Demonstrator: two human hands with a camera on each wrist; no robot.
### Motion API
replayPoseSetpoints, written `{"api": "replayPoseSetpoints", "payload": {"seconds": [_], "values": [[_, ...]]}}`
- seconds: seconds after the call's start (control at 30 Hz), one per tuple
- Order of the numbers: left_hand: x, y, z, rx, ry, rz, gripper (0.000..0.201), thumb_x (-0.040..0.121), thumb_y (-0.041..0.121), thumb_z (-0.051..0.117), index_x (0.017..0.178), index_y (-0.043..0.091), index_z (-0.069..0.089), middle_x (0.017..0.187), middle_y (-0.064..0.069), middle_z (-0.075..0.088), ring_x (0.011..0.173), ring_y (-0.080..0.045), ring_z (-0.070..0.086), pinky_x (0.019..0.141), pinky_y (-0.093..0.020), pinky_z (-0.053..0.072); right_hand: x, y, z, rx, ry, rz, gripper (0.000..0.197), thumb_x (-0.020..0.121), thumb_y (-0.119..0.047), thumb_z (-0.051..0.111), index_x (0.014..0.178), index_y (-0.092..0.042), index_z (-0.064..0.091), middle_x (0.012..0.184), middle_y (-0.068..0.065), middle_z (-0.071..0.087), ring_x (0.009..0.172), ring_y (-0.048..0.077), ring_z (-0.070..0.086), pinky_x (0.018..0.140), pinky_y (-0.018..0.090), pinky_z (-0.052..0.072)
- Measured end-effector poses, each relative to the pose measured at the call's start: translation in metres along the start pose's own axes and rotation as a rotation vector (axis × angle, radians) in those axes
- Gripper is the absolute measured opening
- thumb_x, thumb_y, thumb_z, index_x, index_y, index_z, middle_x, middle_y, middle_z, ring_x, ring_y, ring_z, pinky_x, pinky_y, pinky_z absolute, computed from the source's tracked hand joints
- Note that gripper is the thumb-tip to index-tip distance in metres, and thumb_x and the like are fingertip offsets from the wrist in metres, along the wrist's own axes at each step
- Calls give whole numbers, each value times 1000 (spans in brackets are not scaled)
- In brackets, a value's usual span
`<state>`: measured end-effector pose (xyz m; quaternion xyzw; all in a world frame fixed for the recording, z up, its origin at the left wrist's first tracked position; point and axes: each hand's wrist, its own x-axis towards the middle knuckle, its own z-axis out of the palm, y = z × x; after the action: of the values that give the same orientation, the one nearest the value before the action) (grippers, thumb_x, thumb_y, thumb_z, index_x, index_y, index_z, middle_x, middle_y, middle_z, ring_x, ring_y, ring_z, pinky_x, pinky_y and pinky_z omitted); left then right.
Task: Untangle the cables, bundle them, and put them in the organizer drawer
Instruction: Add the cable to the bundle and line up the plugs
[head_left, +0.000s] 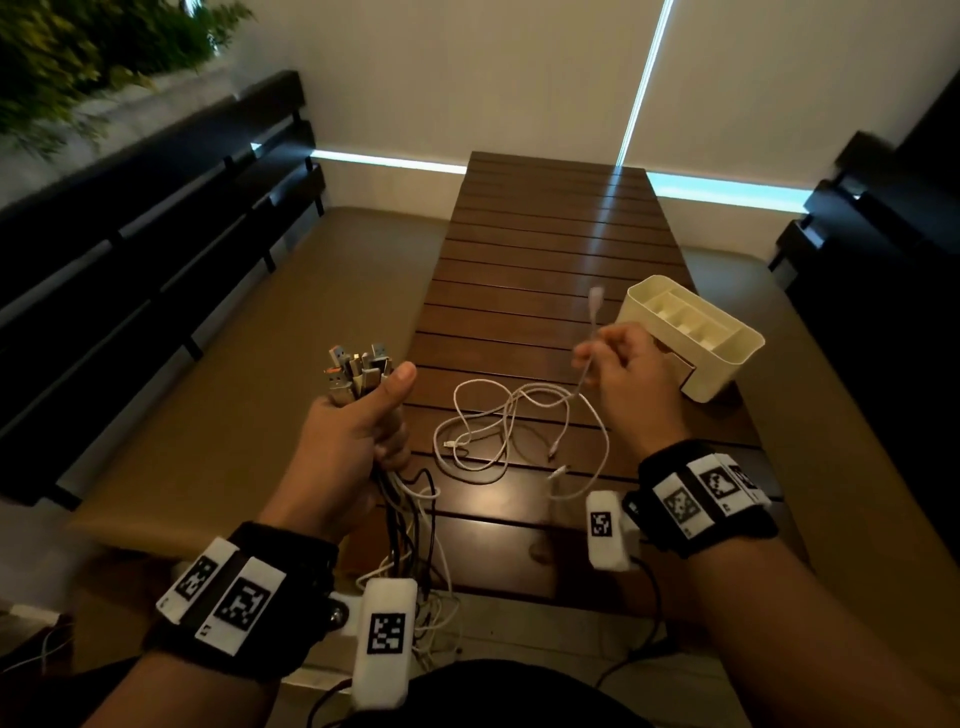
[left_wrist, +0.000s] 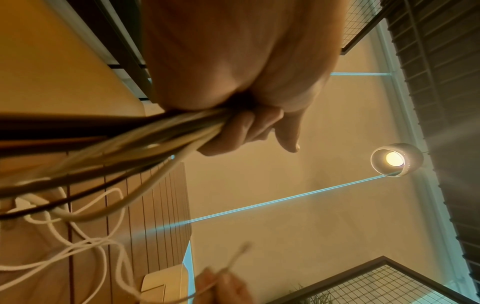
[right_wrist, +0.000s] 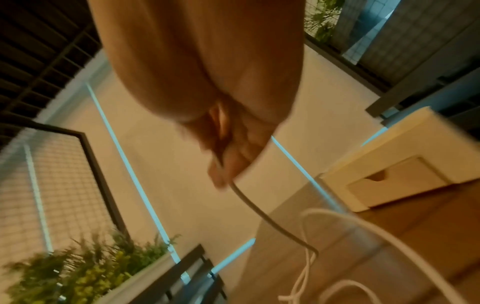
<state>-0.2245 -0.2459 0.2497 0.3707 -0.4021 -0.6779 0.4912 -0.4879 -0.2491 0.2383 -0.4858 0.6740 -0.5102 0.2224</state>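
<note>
My left hand (head_left: 358, 415) grips a bundle of cables (head_left: 358, 374) upright, USB plugs sticking out above the fist and black and white cords (head_left: 410, 525) hanging below past the table edge. The left wrist view shows the fingers (left_wrist: 241, 131) curled round that cable bundle (left_wrist: 155, 131). My right hand (head_left: 623, 369) pinches a single white cable (head_left: 592, 322) near its plug, which points up. The rest of the white cable (right_wrist: 262, 214) trails down to a loose tangle of white cables (head_left: 514, 426) on the wooden table (head_left: 545, 249). The cream organizer (head_left: 691, 332) stands just right of my right hand.
The organizer's front drawer (right_wrist: 394, 181) with a notch handle is closed. Dark benches (head_left: 156, 208) run along the left and stand at the right (head_left: 872, 218). A planter with green foliage (head_left: 93, 41) sits at the upper left. The slatted table extends far ahead.
</note>
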Motion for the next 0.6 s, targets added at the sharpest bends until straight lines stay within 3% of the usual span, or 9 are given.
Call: {"api": "replayPoseSetpoints", "payload": {"seconds": [0.1, 0.17, 0.23, 0.3, 0.37, 0.4, 0.5, 0.6], "values": [[-4, -2, 7, 8, 6, 5, 33, 84, 29, 68, 71, 21, 40, 56, 2, 23, 42, -10, 21, 43, -23, 20, -7, 15, -12, -34, -12, 95, 16, 98, -16, 56, 89, -29, 59, 91, -1, 72, 89, 16, 70, 85, 50, 58], [-6, -2, 11, 24, 8, 13, 34, 83, 29, 71, 70, 22, 40, 56, 2, 23, 43, -10, 22, 44, -24, 22, -8, 6, -20, 99, 117, 47, 15, 98, -14, 56, 94, -29, 57, 91, 0, 72, 89, 16, 70, 87, 48, 58], [-7, -4, 16, 84, -17, 21, 35, 82, 29, 75, 69, 22, 43, 57, 1, 25, 45, -12, 23, 45, -25, 25, -12, -9, -25, 281, 149, -3, 24, 99, -9, 54, 110, -31, 52, 91, 6, 72, 86, 16, 72, 86, 39, 60], [-7, -8, 26, 151, -45, 35, 32, 81, 23, 76, 70, 17, 47, 57, 0, 28, 46, -13, 25, 46, -25, 28, -21, -25, -23, 358, 46, -78, 40, 100, -3, 50, 119, -38, 46, 92, 9, 71, 82, 17, 73, 79, 30, 60], [-7, -14, 39, 206, -83, 45, 24, 82, 14, 73, 77, 7, 50, 57, -1, 32, 47, -13, 27, 46, -26, 27, -30, -34, -17, 288, -109, -181, 39, 101, -1, 47, 115, -36, 53, 96, 7, 68, 84, 16, 72, 78, 35, 61], [-7, -18, 46, 236, -103, 43, 21, 84, 10, 72, 80, 5, 52, 58, -1, 33, 48, -14, 28, 46, -27, 27, -34, -37, -14, 241, -189, -218, 35, 101, -1, 45, 113, -32, 58, 99, 4, 67, 88, 14, 72, 80, 36, 61], [-9, -25, 62, 308, -144, 39, 22, 85, 2, 71, 74, 10, 53, 59, 0, 38, 50, -14, 32, 46, -27, 30, -40, -47, -9, 211, -367, -315, 36, 102, 3, 42, 121, -20, 63, 112, -3, 66, 104, 5, 66, 88, 23, 55], [-10, -28, 72, 324, -183, 55, 18, 81, 6, 72, 80, 2, 55, 63, -6, 40, 51, -15, 36, 47, -29, 35, -41, -52, -10, 169, -481, -415, 40, 99, 6, 43, 128, -13, 63, 120, -2, 65, 117, 11, 61, 100, 28, 51]]}}
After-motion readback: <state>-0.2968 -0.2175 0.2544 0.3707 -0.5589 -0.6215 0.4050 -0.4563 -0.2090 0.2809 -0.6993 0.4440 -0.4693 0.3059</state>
